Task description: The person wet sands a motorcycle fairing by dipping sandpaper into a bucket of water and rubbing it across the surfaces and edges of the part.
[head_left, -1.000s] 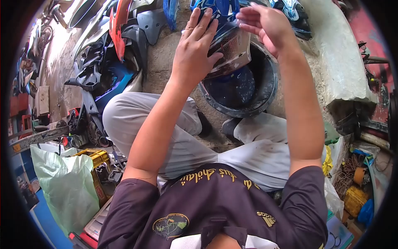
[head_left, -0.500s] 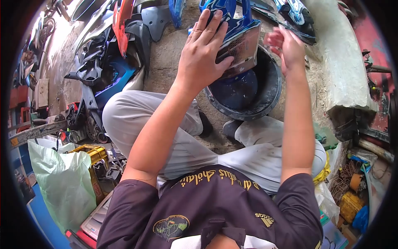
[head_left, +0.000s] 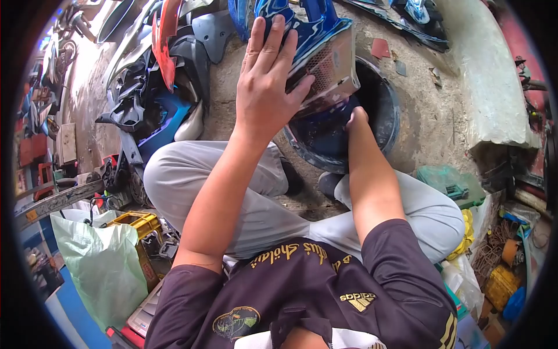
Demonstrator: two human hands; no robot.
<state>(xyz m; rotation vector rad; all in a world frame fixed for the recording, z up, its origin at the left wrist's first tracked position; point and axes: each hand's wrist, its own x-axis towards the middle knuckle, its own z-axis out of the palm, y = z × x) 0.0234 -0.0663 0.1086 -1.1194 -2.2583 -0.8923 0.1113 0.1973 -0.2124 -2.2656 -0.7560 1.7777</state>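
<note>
A blue plastic motorcycle body panel [head_left: 334, 32] with white swirls and a mesh section rests at an angle over a round black bucket [head_left: 386, 136]. My left hand [head_left: 266, 84] lies on the panel's left side, fingers stretched out and thumb apart on the mesh. My right hand [head_left: 357, 117] reaches down at the bucket, below the panel's lower edge. Only its base near the wrist shows; the fingers are hidden. Dark liquid or a dark surface [head_left: 317, 136] shows inside the bucket.
Loose fairing parts, including an orange panel [head_left: 165, 46], are piled at the left. Another blue panel [head_left: 418, 23] lies at the back right. A concrete ledge [head_left: 494, 87] runs along the right. A pale green bag [head_left: 99, 267] and a yellow crate [head_left: 139, 221] stand at the lower left.
My right hand has swung from the panel's right side down and left to the bucket. The panel and my left hand have shifted slightly left in view.
</note>
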